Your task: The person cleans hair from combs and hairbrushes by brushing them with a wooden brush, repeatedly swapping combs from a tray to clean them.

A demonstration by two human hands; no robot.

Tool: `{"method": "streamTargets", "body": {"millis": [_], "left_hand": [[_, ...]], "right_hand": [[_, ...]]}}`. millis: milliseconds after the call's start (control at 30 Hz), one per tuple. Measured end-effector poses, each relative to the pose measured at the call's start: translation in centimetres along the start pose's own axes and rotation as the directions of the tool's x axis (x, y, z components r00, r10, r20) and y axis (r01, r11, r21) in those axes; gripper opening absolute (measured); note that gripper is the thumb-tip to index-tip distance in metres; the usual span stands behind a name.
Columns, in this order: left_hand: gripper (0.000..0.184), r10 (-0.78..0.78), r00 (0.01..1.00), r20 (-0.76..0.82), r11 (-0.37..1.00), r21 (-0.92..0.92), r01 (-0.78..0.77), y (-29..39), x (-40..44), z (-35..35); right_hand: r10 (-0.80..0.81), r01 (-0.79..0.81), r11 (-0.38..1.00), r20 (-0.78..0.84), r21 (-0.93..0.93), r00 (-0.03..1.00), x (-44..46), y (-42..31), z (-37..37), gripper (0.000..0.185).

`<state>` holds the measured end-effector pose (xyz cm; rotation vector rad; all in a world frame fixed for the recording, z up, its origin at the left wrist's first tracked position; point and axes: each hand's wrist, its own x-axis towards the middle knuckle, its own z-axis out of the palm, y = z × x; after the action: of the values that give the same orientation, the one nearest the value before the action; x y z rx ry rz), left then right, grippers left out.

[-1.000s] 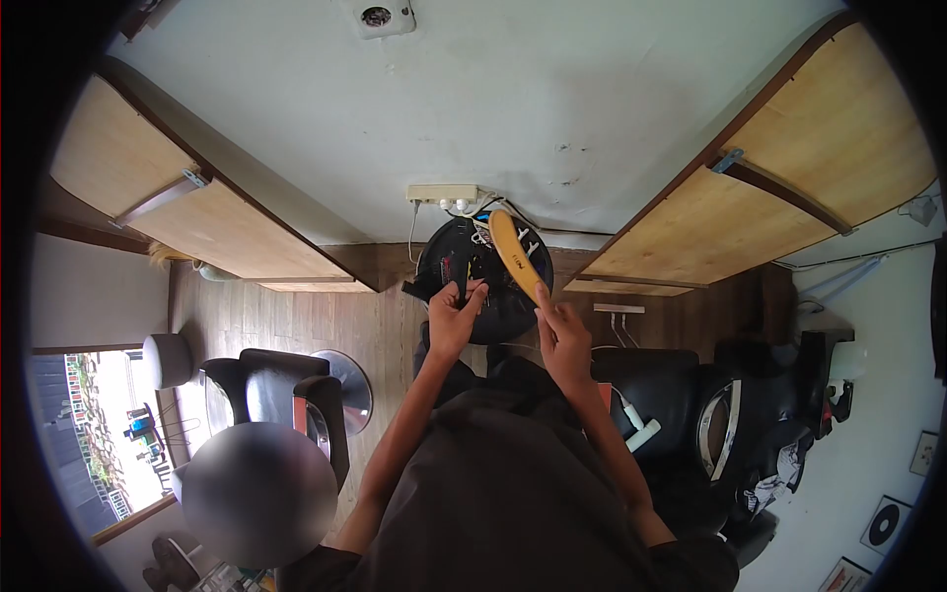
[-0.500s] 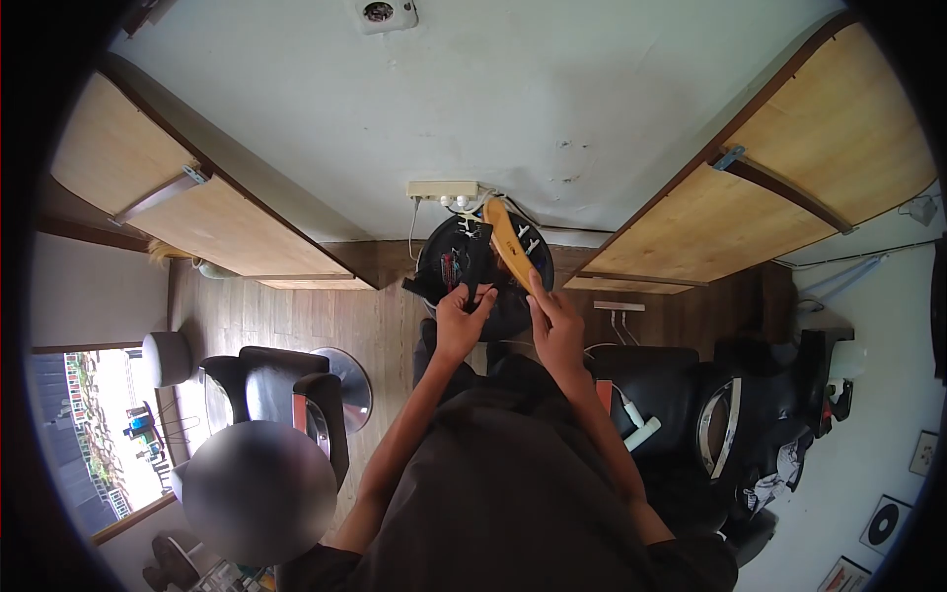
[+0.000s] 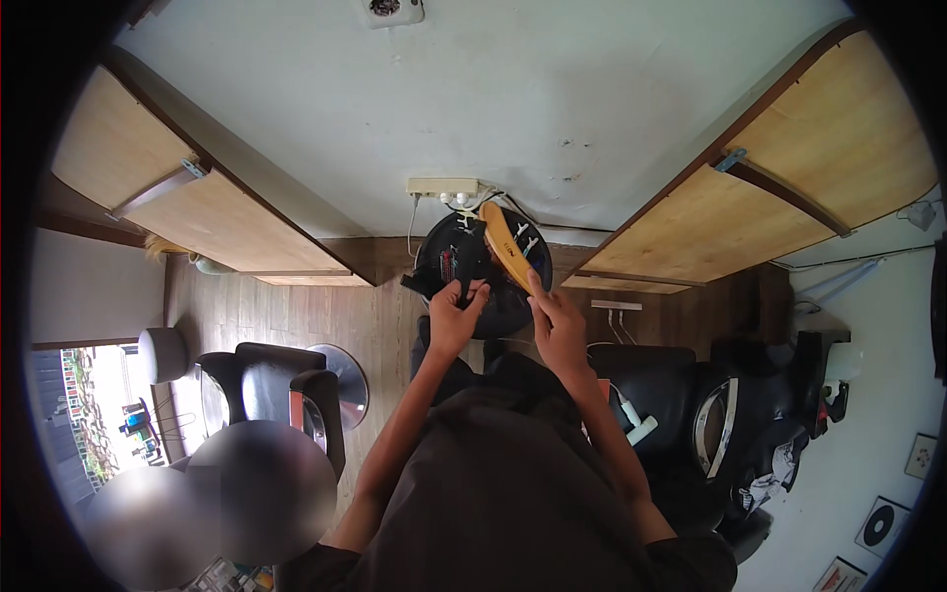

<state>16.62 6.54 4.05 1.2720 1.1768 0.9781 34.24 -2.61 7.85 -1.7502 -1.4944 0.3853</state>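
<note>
My right hand [image 3: 559, 321] is closed on the lower end of a long, slightly curved yellow tool [image 3: 507, 249] with dark lettering. It looks like a hair straightener, though its kind is not certain. My left hand [image 3: 457, 318], beside it, is closed around a long, flat black object [image 3: 473, 259] whose kind I cannot make out. Both things are held over a round black tray [image 3: 538, 296]. Inside the tray, white clips [image 3: 526, 237] and other small items lie partly hidden behind what I hold.
A power strip [image 3: 444, 185] with plugs and cords is on the wall behind the tray. Wooden panels [image 3: 237, 212] flank it. Black salon chairs [image 3: 646, 370] stand to both sides, the right one bearing a white object [image 3: 641, 428]. A grey stool [image 3: 163, 355] is far left.
My hands and both held things stay in nearly the same pose. The whole view has shifted slightly, and a second blurred patch now shows at the lower left.
</note>
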Motion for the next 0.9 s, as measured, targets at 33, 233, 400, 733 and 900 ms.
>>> {"method": "streamTargets", "body": {"millis": [33, 233, 400, 733, 900], "left_hand": [[0.029, 0.002, 1.000, -0.001, 1.000, 0.003, -0.002, -0.1, -0.3, -0.1], [0.047, 0.026, 0.999, 0.044, 0.989, 0.143, -0.032, -2.4, -1.3, -0.5], [0.013, -0.126, 0.992, 0.021, 0.986, -0.112, 0.127, -1.8, -0.3, -1.1], [0.044, 0.108, 0.994, 0.003, 0.959, 0.263, -0.105, -1.6, -0.4, -0.3], [0.012, -0.006, 0.997, 0.077, 0.984, 0.178, -0.008, -2.5, -1.0, -0.5]], "right_hand": [[0.023, -0.023, 1.000, 0.009, -0.020, 1.000, 0.4, 0.1, 0.3, 0.055], [0.012, -0.013, 1.000, -0.053, -0.024, 0.999, 2.7, 0.9, 1.5, 0.054], [0.010, -0.010, 1.000, -0.005, 0.007, 1.000, 2.2, -0.1, 0.0, 0.053], [0.033, -0.033, 0.999, 0.046, -0.006, 0.998, 1.0, -0.8, 0.5, 0.054], [-0.007, 0.007, 1.000, 0.006, 0.019, 1.000, 2.2, -0.4, 1.6, 0.055]]}}
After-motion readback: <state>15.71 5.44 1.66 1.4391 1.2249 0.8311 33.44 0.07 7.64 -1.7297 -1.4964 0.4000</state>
